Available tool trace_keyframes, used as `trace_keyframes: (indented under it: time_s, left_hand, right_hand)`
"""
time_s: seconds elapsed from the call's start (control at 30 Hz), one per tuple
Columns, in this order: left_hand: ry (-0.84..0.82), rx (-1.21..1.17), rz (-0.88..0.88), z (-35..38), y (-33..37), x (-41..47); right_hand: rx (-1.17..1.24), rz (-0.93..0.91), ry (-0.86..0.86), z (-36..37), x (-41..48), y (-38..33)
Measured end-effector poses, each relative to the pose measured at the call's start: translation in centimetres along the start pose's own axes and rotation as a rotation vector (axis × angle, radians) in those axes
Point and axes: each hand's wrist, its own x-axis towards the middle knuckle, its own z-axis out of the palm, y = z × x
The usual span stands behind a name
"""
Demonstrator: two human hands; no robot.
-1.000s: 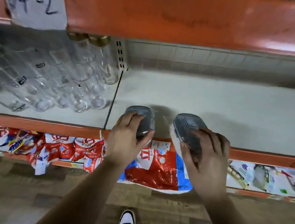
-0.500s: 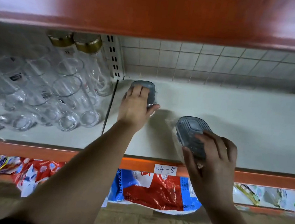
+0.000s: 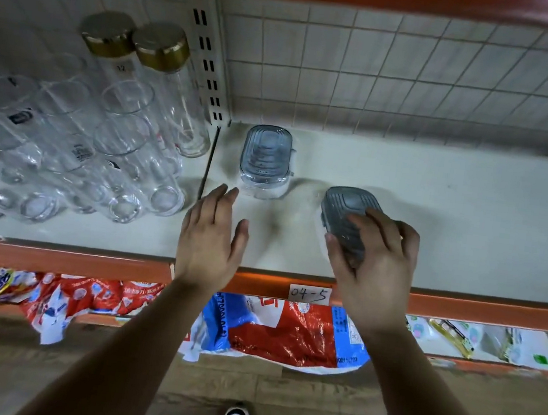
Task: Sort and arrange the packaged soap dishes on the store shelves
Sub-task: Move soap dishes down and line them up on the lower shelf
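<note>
Grip of right hand (image 3: 376, 264) holds a ribbed grey soap dish (image 3: 345, 205), seemingly film-wrapped; left hand (image 3: 210, 234) slack.

Head camera looks steeply down, close over the shelf (image 3: 470, 231).

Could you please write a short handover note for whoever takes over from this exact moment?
Left hand: open and empty, over the front of the shelf, clear of both dishes.
Right hand: grips the darker soap dish, nearer the front edge.
Lighter soap dish: sits in the back-left corner.
Done: one dish placed.
Left: set the darker one beside it, probably to its right.
</note>
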Motion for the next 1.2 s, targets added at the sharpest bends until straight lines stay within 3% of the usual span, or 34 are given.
trace_keyframes:
  time_s: [0.47, 0.67, 0.93, 1.2]
  left_hand:
    - [-0.006, 0.08, 0.067, 0.6, 0.0, 0.0]
    - [-0.016, 0.091, 0.071, 0.6, 0.0, 0.1]
    - [0.027, 0.098, 0.123, -2.8, 2.6, -1.6]
    - [0.194, 0.066, 0.132, -12.3, 9.2, -6.4]
  right_hand:
    - [-0.214, 0.042, -0.136, 5.5, 8.6, -2.6]
    - [-0.261, 0.062, -0.337, 5.1, 8.2, -2.0]
    - [-0.079, -0.011, -0.215, -0.1, 3.6, -3.2]
    - [0.153, -0.086, -0.116, -11.0, -0.2, -7.7]
